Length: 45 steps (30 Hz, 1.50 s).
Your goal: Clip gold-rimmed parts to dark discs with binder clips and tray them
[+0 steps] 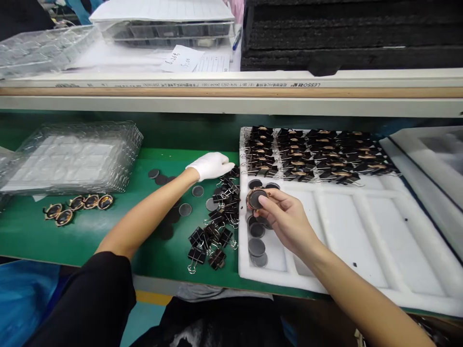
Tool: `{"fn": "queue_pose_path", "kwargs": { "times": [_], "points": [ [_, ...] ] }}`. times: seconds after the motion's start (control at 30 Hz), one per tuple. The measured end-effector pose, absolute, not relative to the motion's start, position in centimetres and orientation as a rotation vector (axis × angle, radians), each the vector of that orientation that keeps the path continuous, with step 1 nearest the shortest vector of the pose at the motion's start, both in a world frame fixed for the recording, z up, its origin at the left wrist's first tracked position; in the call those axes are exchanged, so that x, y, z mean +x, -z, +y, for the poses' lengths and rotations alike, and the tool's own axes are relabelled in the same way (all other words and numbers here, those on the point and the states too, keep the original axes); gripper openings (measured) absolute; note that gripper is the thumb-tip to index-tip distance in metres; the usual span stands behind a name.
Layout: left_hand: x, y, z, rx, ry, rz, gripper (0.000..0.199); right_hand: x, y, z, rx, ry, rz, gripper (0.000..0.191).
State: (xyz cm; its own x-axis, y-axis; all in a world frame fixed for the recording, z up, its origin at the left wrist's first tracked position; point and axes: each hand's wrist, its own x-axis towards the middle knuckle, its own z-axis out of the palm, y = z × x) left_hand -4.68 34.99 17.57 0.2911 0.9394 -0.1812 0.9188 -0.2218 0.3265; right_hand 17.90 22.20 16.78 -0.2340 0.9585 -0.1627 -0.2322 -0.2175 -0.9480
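Note:
My left hand (211, 166), in a white glove, reaches to the far end of a pile of black binder clips (217, 219). Its fingers are bent together at the topmost clips, and what lies under the fingertips is hidden. My bare right hand (280, 209) pinches a round gold-rimmed watch case (257, 198) with a dark disc on its face, held above the white foam tray (340, 217). Loose dark discs (256, 247) lie in the tray's left compartment below it. More grey discs (185, 209) are scattered on the green table beside the clips.
Rows of clipped gold-rimmed pieces (296, 154) fill the tray's far part. Several gold-rimmed pieces (64, 218) lie at left, near stacked clear plastic trays (72, 156). A shelf edge (217, 103) crosses above the table. Another foam piece (430, 154) leans at right.

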Motion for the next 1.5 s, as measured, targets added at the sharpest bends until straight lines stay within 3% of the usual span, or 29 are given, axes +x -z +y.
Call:
{"fn": "queue_pose_path", "kwargs": {
  "times": [0.2, 0.27, 0.43, 0.63, 0.97, 1.13, 1.5],
  "points": [
    [-4.5, -19.4, 29.7, 2.196, -0.829, 1.599, 0.045, 18.4, -16.8, 22.9, -0.982, -1.692, -1.016, 0.018],
    [-4.0, -20.3, 26.6, 2.215, -0.919, 1.432, 0.045, 18.4, -17.0, 22.7, -0.941, -1.7, -1.104, 0.019],
    [-3.5, -21.5, 22.4, 2.346, -0.695, 1.182, 0.045, 18.5, -17.2, 22.0, -0.81, -1.614, -1.294, 0.015],
    [-4.8, -21.8, 23.1, 2.317, -0.414, 1.381, 0.054, 18.4, -17.8, 21.5, -0.802, -1.488, -1.381, 0.015],
    [-4.1, -21.0, 22.9, 2.359, -0.586, 1.226, 0.05, 18.6, -18.0, 21.4, -0.773, -1.609, -1.338, 0.014],
    [-4.4, -21.2, 23.5, 2.201, -0.709, 1.197, 0.044, 18.4, -18.1, 21.7, -0.936, -1.609, -0.953, 0.015],
    [-2.9, -20.2, 22.9, 1.856, -0.51, 1.175, 0.049, 17.7, -17.5, 22.0, -1.083, -1.511, -0.851, 0.025]
  ]
}}
